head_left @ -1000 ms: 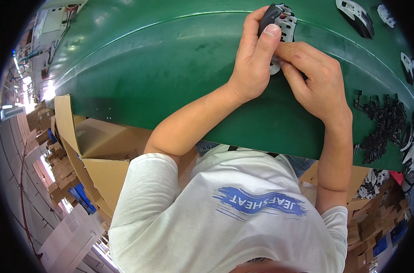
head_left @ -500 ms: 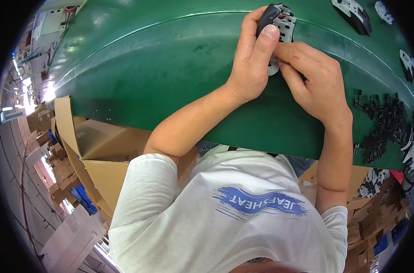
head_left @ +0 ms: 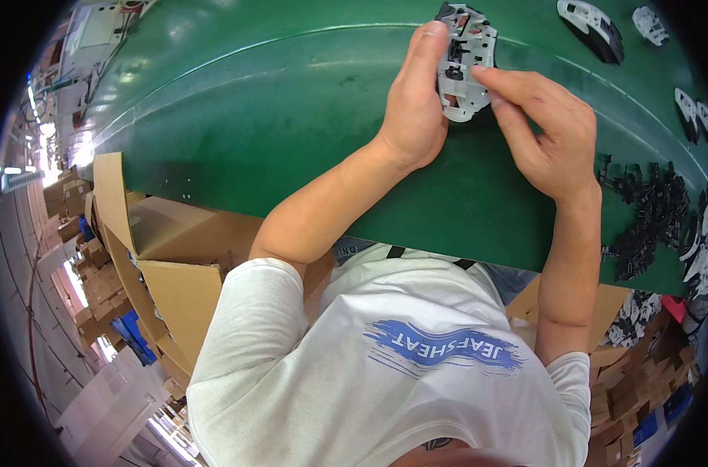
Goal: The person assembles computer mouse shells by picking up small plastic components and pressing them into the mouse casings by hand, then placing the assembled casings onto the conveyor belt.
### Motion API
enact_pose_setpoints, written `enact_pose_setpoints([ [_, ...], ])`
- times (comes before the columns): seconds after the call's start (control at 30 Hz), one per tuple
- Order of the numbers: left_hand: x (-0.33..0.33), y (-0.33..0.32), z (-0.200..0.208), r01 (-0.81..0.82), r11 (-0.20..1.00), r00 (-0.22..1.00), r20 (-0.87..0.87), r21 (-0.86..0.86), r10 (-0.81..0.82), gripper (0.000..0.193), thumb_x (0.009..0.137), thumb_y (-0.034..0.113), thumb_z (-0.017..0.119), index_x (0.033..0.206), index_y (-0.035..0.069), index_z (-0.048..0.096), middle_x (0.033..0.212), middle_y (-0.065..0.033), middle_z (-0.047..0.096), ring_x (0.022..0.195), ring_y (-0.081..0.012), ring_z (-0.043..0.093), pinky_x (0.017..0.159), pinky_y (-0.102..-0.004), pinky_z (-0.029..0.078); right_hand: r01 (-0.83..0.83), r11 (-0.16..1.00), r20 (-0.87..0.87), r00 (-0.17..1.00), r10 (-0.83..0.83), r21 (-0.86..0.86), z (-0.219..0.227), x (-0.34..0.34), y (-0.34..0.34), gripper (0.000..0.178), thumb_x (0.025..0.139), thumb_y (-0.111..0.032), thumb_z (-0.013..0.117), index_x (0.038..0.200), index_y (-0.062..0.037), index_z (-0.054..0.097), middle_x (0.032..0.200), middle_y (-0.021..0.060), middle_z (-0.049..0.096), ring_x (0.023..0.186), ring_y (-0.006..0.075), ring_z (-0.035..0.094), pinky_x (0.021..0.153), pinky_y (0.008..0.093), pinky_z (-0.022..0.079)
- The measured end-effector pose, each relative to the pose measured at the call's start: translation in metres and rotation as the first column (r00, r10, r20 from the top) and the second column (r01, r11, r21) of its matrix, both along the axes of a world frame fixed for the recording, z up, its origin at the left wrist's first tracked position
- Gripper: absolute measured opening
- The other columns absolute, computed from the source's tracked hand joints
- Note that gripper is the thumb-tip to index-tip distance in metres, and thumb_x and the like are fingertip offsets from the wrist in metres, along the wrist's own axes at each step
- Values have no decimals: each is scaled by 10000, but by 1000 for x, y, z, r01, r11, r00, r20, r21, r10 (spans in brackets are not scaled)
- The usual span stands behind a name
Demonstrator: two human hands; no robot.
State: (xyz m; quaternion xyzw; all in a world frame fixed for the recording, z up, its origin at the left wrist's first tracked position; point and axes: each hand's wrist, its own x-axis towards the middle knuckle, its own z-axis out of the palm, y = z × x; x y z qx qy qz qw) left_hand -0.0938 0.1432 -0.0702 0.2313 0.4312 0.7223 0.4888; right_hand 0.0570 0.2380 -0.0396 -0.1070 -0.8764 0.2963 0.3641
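Observation:
A white and black plastic mouse shell point(head_left: 468, 101) is held over the green table with its hollow inner side facing up. Small black parts sit among its ribs and openings. My left hand point(head_left: 418, 109) is closed around the shell's left side, its thumb along the edge and its other fingers hidden behind. From the right, my right hand point(head_left: 547, 128) has its index fingertip on the inner face and its thumb at the right edge, closed on that edge. Whether a small part is also between these fingertips is hidden.
Further shells, white and black point(head_left: 591, 31) and white point(head_left: 650, 26), lie at the far right. A pile of small black plastic parts point(head_left: 653, 214) is beside my right forearm. An open cardboard box point(head_left: 182, 284) stands against the table's near edge at left.
The shell has turned so that its inner side faces up more fully. My left thumb has moved from across it to its left edge; my right fingertips have separated slightly.

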Motion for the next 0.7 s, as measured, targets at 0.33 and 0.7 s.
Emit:
enact_pose_setpoints([
  [0.33,-20,-61,46,-79,994,904,426,80,37,618,1146,550,349,1476,87,589,1503,-202,602,1216,-293,688,1029,-477,576,3,999,-180,984,-10,-41,5,0,-6,276,901,55,732,1146,-46,810,1013,117,811,829,216,765,743,314,602],
  [0.7,2,-99,68,-191,968,944,302,163,135,580,1153,516,371,1482,91,590,1491,-195,618,1259,-264,667,1066,-430,560,-143,988,-190,970,150,53,13,-7,-35,313,847,69,761,1131,-57,793,1114,109,788,845,230,763,711,318,603],
])
